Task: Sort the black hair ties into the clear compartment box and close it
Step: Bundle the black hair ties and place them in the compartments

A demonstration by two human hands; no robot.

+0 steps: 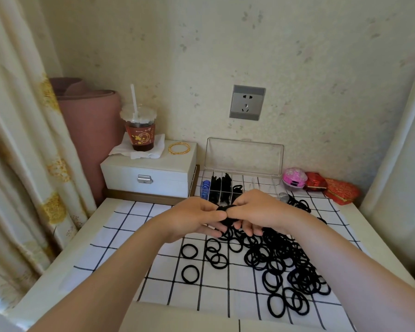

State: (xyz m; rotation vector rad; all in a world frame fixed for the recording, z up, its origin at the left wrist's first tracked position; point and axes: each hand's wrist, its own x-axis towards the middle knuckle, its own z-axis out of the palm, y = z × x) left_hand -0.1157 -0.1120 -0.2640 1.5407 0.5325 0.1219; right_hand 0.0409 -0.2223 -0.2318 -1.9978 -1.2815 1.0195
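Note:
Many loose black hair ties (283, 267) lie spread over the white grid-patterned cloth (134, 231). My left hand (197, 216) and my right hand (256, 212) meet above the cloth, both pinching one small bundle of black hair ties (227, 208). Just behind my hands stands the clear compartment box (243, 180), its lid (244, 155) standing up against the wall. Its left compartments hold upright packs of black ties, and the right compartments look empty. My hands hide the box's front edge.
A white jewellery box (151, 174) at the back left carries an iced drink with a straw (139, 130) on a tissue, and gold bangles (179, 148). A pink ball (294, 178) and red boxes (331, 188) sit at the back right. Curtain at left.

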